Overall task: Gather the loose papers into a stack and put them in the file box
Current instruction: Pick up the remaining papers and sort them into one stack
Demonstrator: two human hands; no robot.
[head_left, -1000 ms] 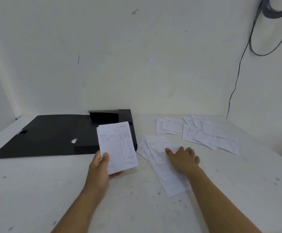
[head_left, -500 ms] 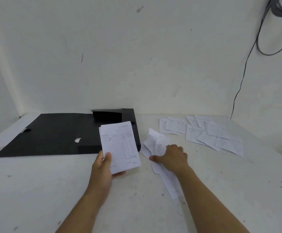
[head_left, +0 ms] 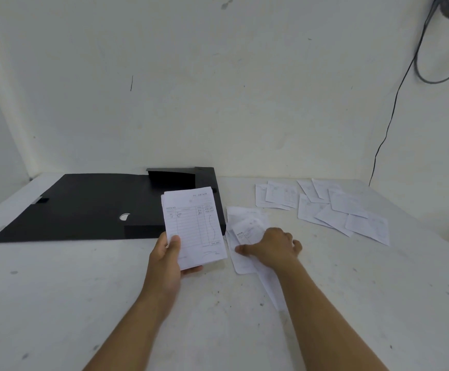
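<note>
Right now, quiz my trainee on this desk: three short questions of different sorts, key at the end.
1. True or false: the left hand holds a stack of papers upright above the table.
2. Multiple choice: the right hand is on A) the file box, B) a bunch of papers near the box, C) the cable.
3. Fill in: the black file box lies ____ on the table, lid flat.

Key: 1 true. 2 B, the near bunch of papers; the far papers lie untouched. 3 open.
</note>
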